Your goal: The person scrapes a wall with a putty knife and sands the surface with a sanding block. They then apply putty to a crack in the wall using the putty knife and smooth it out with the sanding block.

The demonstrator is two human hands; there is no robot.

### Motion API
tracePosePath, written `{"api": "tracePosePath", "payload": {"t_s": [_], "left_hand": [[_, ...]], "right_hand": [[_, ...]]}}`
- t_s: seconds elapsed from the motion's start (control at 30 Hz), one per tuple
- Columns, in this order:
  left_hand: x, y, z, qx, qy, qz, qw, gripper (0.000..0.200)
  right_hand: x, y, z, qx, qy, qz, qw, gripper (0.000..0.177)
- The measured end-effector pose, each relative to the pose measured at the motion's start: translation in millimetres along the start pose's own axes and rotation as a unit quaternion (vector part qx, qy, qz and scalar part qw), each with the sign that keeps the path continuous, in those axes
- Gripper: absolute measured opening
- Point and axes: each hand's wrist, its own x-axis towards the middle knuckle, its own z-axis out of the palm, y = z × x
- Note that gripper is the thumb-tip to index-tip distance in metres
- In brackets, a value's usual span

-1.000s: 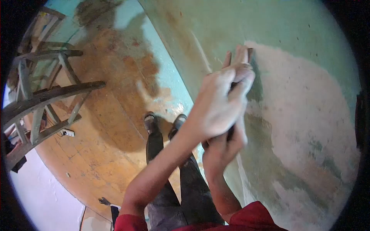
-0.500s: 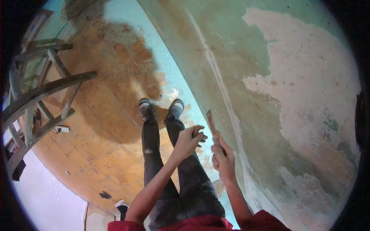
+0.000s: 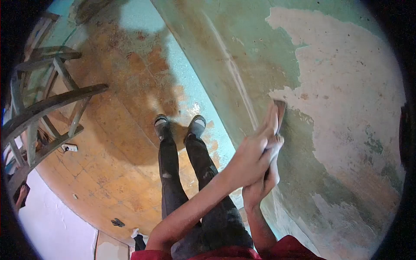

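Observation:
In my right hand (image 3: 260, 190), wrapped around its handle, is a scraper (image 3: 281, 108) with a flat, dull blade. My left hand (image 3: 251, 156) lies over the front of it, its fingers pressed along the tool towards the blade. Both hands are blurred, and the handle is mostly hidden under them. The blade tip is at the green, stained wall (image 3: 242, 52), close to the ragged edge of a large pale bare patch (image 3: 342, 86). A long whitish streak (image 3: 236, 73) runs down the wall to the left of the hands.
A wooden ladder-like frame (image 3: 56, 104) stands at the left. Near its foot lies a white power strip (image 3: 70, 147). The worn orange-brown floor (image 3: 108, 182) holds a small black object (image 3: 117, 222). My shoes (image 3: 197, 123) are near the wall's base. Someone's arm (image 3: 21, 197) shows at the far left.
Both hands have moved up and right over the wall with the scraper. My left hand, previously apart from the tool, has come onto it. An arm has appeared at the far left.

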Motion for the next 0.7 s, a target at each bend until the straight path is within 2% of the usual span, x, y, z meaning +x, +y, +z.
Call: {"api": "tracePosePath", "payload": {"t_s": [0.03, 0.07, 0.1, 0.17, 0.2, 0.27, 0.3, 0.33, 0.37, 0.4, 0.43, 0.47, 0.5, 0.53, 0.57, 0.63, 0.67, 0.7], "left_hand": [[7.5, 8.5, -1.8, -0.037, 0.042, -0.018, 0.998, 0.058], [18.0, 12.0, -21.4, 0.011, -0.035, -0.101, 0.994, 0.048], [29.8, 13.1, -31.2, 0.035, -0.024, -0.07, 0.997, 0.044], [19.1, 22.2, -37.3, 0.012, -0.045, -0.096, 0.994, 0.036], [10.8, 22.3, -29.6, 0.016, -0.045, -0.094, 0.994, 0.036], [0.8, 14.4, -1.8, 0.034, 0.067, 0.07, 0.995, 0.026], [7.3, 26.0, -13.6, 0.029, 0.066, 0.068, 0.995, 0.026], [22.2, 47.7, -38.8, 0.02, -0.06, -0.101, 0.993, 0.033], [36.1, 64.7, -55.3, 0.016, -0.184, -0.261, 0.947, 0.046], [43.2, 72.7, -58.8, 0.044, -0.149, -0.216, 0.964, 0.061], [34.2, 57.6, -54.5, 0.046, -0.149, -0.217, 0.964, 0.061], [18.6, 30.4, -44.2, 0.056, -0.107, -0.063, 0.991, 0.06], [9.2, 17.1, -33.8, 0.065, -0.066, 0.093, 0.991, 0.059], [11.5, 24.2, -20.2, 0.083, -0.019, 0.129, 0.988, 0.059], [18.0, 37.9, -25.9, 0.079, -0.018, 0.129, 0.988, 0.059], [31.5, 60.5, -46.7, -0.021, -0.135, -0.102, 0.985, 0.059], [33.0, 50.7, -49.8, 0.003, -0.127, -0.035, 0.991, 0.059], [27.0, 48.5, -48.5, 0.008, -0.125, -0.042, 0.991, 0.059]], "right_hand": [[7.3, 4.5, 5.8, -0.021, 0.019, -0.059, 0.998, 0.053], [18.1, 8.7, 8.5, -0.034, -0.004, -0.051, 0.998, 0.05], [22.5, 2.4, 23.1, 0.033, 0.001, -0.016, 0.999, 0.048], [2.5, 24.7, 27.0, -0.006, 0.022, -0.116, 0.993, 0.045], [-3.3, 10.7, 33.7, -0.001, 0.022, -0.118, 0.993, 0.045], [-5.6, -27.0, 39.9, 0.162, 0.15, 0.029, 0.975, 0.042], [-3.6, -31.5, 36.4, 0.156, 0.152, 0.029, 0.976, 0.042], [0.9, -34.1, 32.9, 0.137, 0.087, 0.061, 0.985, 0.042], [6.2, -34.3, 31.6, 0.122, 0.021, 0.091, 0.988, 0.043], [9.8, -23.4, 32.6, 0.114, -0.023, 0.048, 0.992, 0.043], [1.3, -16.1, 32.4, 0.115, -0.024, 0.049, 0.992, 0.043], [-11.5, -11.2, 31.4, 0.081, 0.04, 0.021, 0.996, 0.048], [-17.2, -10.2, 32.7, 0.045, 0.106, -0.008, 0.993, 0.053], [-9.7, -29.5, 33.5, 0.091, 0.112, 0.009, 0.99, 0.05], [-7.0, -39.8, 30.5, 0.086, 0.111, 0.008, 0.99, 0.05], [-12.3, -50.8, 29.0, 0.101, 0.018, 0.11, 0.989, 0.048], [-12.3, -53.1, 36.2, 0.162, -0.006, 0.081, 0.983, 0.048], [-22.1, -31.5, 32.9, 0.165, -0.008, 0.088, 0.982, 0.048]]}}
